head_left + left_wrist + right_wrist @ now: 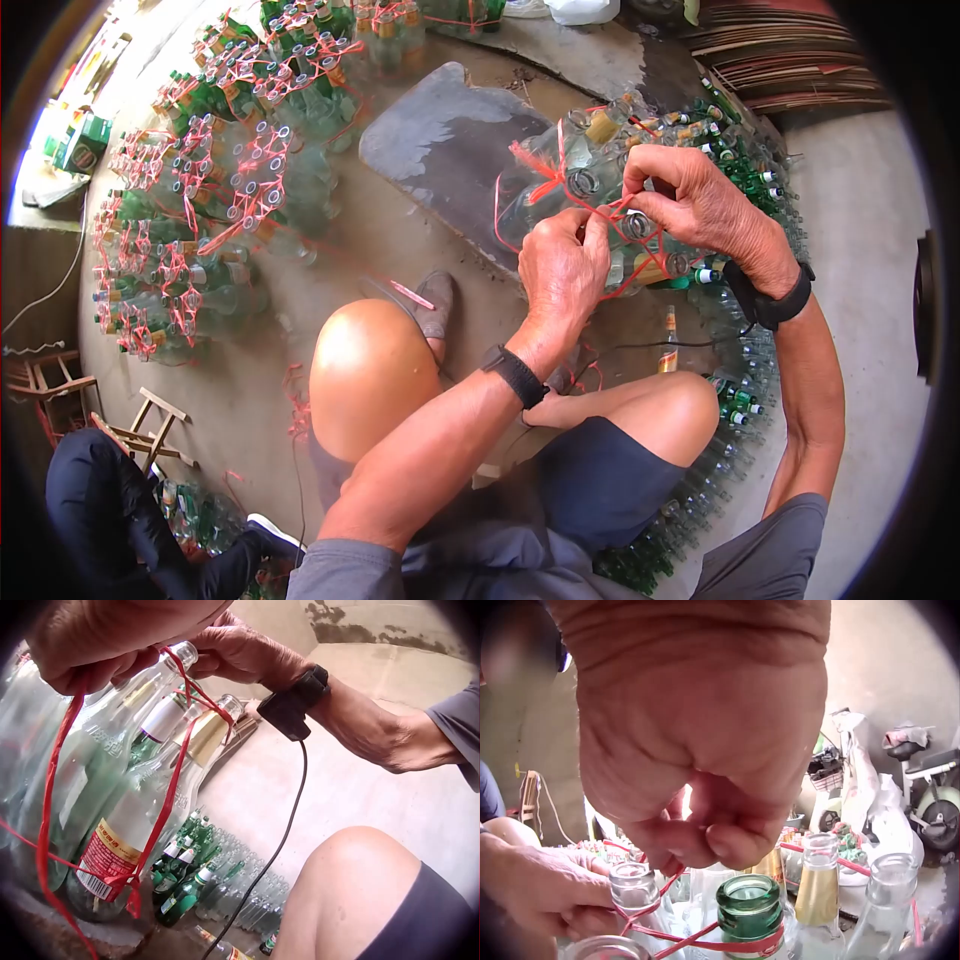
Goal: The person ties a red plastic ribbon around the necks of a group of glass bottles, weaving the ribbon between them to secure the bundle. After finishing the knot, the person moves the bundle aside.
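Observation:
A bundle of glass bottles (112,787) stands in front of me, tied with red plastic twine (171,802) round the necks and lower bodies. Beside a clear bottle neck, my left hand (565,262) pinches the twine between thumb and curled fingers. Just right of it, my right hand (690,200) pinches another stretch of twine above the bottle mouths. Up close in the right wrist view, a green bottle mouth (750,900) sits below the right fingertips, with crossed twine around it. One bottle bears a red and gold label (109,859).
Many twine-tied bottle bundles (260,185) stand on the floor at the left. Loose bottles (735,170) crowd along the right side. A dark board (450,130) lies beyond my knees, a wooden stool (150,425) at lower left. Another person's leg (100,500) is nearby.

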`<state>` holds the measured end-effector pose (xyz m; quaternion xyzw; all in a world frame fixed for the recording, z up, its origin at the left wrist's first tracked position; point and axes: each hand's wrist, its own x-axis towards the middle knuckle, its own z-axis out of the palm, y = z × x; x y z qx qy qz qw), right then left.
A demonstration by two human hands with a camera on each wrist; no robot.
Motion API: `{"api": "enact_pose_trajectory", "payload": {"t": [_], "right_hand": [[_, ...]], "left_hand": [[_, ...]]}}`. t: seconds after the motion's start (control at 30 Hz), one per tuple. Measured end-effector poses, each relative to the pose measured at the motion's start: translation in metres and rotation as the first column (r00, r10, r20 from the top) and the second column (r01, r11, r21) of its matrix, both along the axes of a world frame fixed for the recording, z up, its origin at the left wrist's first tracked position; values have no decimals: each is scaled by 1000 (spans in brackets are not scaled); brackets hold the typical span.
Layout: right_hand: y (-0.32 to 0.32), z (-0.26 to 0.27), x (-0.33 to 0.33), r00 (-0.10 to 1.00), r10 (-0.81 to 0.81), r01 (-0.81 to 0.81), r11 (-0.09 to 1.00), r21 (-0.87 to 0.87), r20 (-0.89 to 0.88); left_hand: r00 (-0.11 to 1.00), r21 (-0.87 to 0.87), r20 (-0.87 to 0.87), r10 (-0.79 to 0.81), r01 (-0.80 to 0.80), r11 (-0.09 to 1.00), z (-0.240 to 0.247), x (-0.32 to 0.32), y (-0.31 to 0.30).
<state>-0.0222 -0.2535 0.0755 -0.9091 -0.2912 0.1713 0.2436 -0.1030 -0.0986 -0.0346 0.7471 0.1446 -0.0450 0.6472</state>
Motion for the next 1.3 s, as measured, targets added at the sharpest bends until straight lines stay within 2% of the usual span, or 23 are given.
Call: {"api": "enact_pose_trajectory", "payload": {"t": [0.03, 0.1, 0.23, 0.3, 0.4, 0.53, 0.6, 0.83, 0.9, 1.1, 1.3], "right_hand": [[-1, -1, 1, 1000, -1, 1, 1000, -3, 3], [-5, -3, 2, 969, 113, -107, 994, -40, 221], [-8, 3, 4, 980, 78, -59, 992, -107, 183], [-9, 6, 6, 930, 182, -125, 974, -191, 320], [-12, 10, 11, 935, 187, -106, 958, -266, 301], [-13, 9, 16, 944, 176, -97, 956, -276, 279], [-13, 8, 18, 927, 197, -141, 972, -190, 319], [-13, 7, 19, 925, 186, -132, 975, -179, 332], [-11, 8, 18, 956, 98, -59, 987, -148, 276], [-13, 8, 22, 973, 52, -24, 991, -128, 223], [-17, 2, 36, 967, 27, -5, 996, -90, 252]], "left_hand": [[1000, -3, 3, -1, 1, 1000, -1, 1, -1], [998, -41, 53, 26, -24, 999, -4, 0, -3], [998, -60, 66, 16, -12, 998, -5, 0, -5], [992, -101, 117, 51, -39, 994, -8, 0, -7], [990, -110, 134, 41, -26, 994, -9, 0, -8], [991, -126, 127, 33, -16, 992, -3, -2, -4], [993, -103, 120, 3, 9, 995, 0, -2, -2], [996, -182, 86, -11, 27, 983, -4, -1, -4], [995, -188, 95, -5, 23, 982, -2, -3, -4], [994, -201, 108, -14, 35, 979, -3, -2, -4], [995, -232, 103, -13, 37, 972, -3, -2, -5]]}}
